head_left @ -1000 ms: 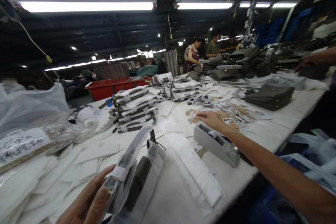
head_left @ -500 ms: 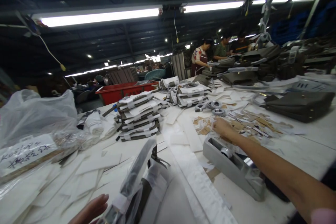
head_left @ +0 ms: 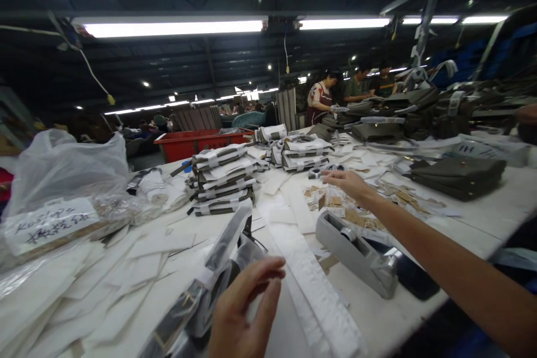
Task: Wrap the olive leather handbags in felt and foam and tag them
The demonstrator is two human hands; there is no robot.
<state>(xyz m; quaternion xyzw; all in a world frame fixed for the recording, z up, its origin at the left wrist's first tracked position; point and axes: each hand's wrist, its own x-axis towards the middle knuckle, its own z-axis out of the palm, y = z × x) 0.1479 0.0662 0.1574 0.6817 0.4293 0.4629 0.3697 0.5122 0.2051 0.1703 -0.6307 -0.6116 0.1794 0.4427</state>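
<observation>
My left hand (head_left: 247, 307) is open, its fingers curved and thumb apart, in front of a dark bag (head_left: 188, 302) wrapped in clear plastic and white paper. That bag lies at the table's near edge, partly hidden by the hand. My right hand (head_left: 350, 184) reaches across, over a scattered pile of brown and white paper tags with strings (head_left: 335, 201). Its fingertips are drawn together; what they hold, if anything, is too small to make out. Just behind them lie grey coiled strips (head_left: 316, 172). A grey tape dispenser (head_left: 356, 257) stands below my right forearm.
Stacked wrapped bags (head_left: 224, 179) stand mid-table. White sheets (head_left: 113, 285) and a labelled plastic bag (head_left: 54, 212) lie left. A long white strip (head_left: 310, 285) crosses the middle. A dark bag (head_left: 459, 176) lies right, a phone-like dark slab (head_left: 413, 274) beside the dispenser. Co-workers (head_left: 321, 98) stand behind.
My left hand has risen and moved right, in front of the wrapped bag. My right hand has lifted from the tag pile and shifted slightly left. The view has turned a little.
</observation>
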